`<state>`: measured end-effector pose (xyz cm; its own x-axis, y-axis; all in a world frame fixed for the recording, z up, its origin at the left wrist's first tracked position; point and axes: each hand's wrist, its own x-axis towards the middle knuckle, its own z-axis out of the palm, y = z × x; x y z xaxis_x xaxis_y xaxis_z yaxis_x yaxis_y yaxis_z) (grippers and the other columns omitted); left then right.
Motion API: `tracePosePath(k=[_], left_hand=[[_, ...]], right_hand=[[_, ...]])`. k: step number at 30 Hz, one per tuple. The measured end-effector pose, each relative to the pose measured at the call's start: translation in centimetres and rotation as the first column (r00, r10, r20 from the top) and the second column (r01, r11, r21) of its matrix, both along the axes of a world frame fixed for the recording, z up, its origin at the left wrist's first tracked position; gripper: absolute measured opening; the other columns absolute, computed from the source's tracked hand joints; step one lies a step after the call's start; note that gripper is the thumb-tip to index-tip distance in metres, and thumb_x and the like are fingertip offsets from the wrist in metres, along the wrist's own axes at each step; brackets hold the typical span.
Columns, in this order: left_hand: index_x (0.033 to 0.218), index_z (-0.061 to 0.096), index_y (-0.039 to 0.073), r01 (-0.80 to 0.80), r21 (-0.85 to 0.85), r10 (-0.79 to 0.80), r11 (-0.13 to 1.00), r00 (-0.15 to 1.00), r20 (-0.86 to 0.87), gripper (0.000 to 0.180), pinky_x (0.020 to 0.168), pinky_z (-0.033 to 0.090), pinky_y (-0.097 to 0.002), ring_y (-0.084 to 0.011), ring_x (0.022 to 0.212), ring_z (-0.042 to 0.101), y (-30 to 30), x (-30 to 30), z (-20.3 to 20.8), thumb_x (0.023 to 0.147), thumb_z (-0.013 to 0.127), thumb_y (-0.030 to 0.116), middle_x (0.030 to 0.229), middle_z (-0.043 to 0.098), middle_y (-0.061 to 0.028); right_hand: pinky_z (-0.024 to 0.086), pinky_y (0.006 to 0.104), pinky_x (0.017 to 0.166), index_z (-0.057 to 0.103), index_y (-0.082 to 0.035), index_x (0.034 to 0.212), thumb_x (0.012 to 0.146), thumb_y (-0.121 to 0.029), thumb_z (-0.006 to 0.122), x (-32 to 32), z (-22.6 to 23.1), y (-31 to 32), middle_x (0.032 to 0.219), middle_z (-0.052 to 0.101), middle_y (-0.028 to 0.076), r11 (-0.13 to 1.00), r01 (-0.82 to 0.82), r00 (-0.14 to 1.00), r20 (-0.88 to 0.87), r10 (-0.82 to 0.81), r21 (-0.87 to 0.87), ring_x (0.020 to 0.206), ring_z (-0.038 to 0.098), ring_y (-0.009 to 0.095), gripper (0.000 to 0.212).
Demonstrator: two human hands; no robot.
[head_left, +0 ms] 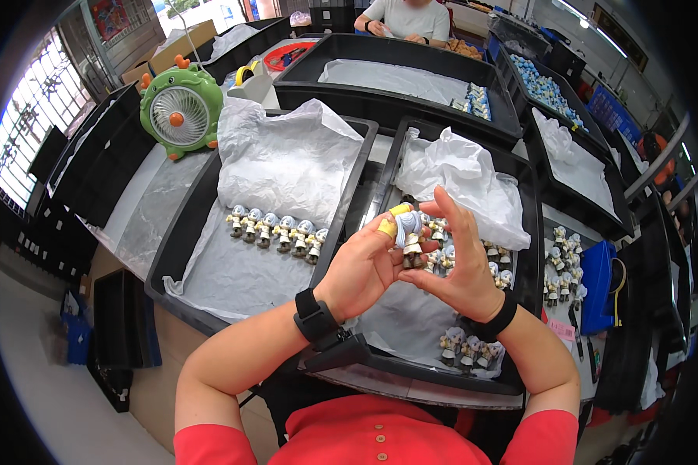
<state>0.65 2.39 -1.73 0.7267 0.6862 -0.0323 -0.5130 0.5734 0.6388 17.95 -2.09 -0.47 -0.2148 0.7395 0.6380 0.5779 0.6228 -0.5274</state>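
Note:
A small figurine [409, 239] with pale blue-grey hair, a white-and-gold outfit and dark feet is upright in front of me. My left hand [368, 263] grips it by the hair side, with yellow covers on the thumb and a fingertip. Around its other side curves my right hand [467, 267], thumb close to the feet and forefinger raised apart above the head. Whether those right fingers touch it I cannot tell. Behind and below the hands, similar figurines [459, 347] lie on white paper in the right black tray [529, 287].
To the left, another black tray [157, 283] holds a row of figurines [275, 231] on paper. A green fan [180, 110] stands beyond it. More figurines [564, 263] lie at right near a blue bin [597, 283]. Across the trays sits another person [419, 19]; a long black tray [395, 97] lies between us.

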Motion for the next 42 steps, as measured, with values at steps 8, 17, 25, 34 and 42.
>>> tracePosePath(k=[8,17,25,34,42], left_hand=[[0.140,0.033,0.009,-0.043,-0.002,0.043,0.999,0.998,0.047,0.041,0.086,0.047,-0.0340,-0.0211,0.109,0.054,0.0,-0.1,-0.7,0.101,0.039,0.022,0.124,0.052,-0.0074],[0.140,0.038,0.011,-0.128,-0.019,0.129,0.992,0.991,0.033,0.041,0.091,0.045,-0.0352,-0.0189,0.111,0.051,0.0,-0.2,-0.1,0.100,0.040,0.019,0.127,0.051,-0.0043],[0.139,0.041,0.010,-0.133,0.035,0.135,0.990,0.990,-0.046,0.040,0.092,0.044,-0.0337,-0.0162,0.108,0.053,0.1,-0.2,-0.2,0.100,0.042,0.015,0.128,0.051,-0.0041],[0.140,0.041,0.011,-0.157,0.042,0.160,0.987,0.983,-0.089,0.042,0.089,0.044,-0.0318,-0.0119,0.100,0.054,0.1,-0.3,-0.3,0.099,0.048,0.013,0.119,0.055,-0.0003],[0.139,0.043,0.010,-0.174,0.067,0.180,0.982,0.977,-0.110,0.044,0.087,0.045,-0.0276,-0.0106,0.100,0.054,0.0,-0.3,-0.1,0.096,0.049,0.009,0.118,0.055,0.0002]], right_hand=[[0.047,0.0319,0.077,0.038,-0.007,0.141,0.061,-0.006,0.083,-0.4,-0.5,-0.6,0.090,0.055,0.006,0.999,0.036,0.999,0.018,-0.037,0.027,0.084,0.055,0.020,0.091],[0.052,0.0279,0.070,0.041,-0.009,0.140,0.070,-0.001,0.077,-0.4,-0.6,-0.9,0.092,0.057,0.007,0.995,0.060,0.986,-0.148,-0.072,-0.086,0.078,0.059,0.016,0.079],[0.053,0.0268,0.070,0.048,-0.006,0.133,0.071,-0.001,0.075,-0.6,0.2,-1.0,0.107,0.055,0.010,0.993,0.051,0.994,-0.089,-0.061,-0.103,0.080,0.061,0.016,0.068],[0.056,0.0251,0.076,0.049,-0.003,0.131,0.075,0.001,0.070,-0.6,0.4,-0.9,0.111,0.053,0.010,0.940,-0.048,0.939,-0.335,-0.072,-0.338,0.088,0.064,0.014,0.059],[0.056,0.0256,0.078,0.048,-0.004,0.133,0.077,0.001,0.068,-0.3,0.1,-0.9,0.114,0.052,0.010,0.906,-0.124,0.895,-0.439,-0.073,-0.404,0.091,0.063,0.014,0.060]])
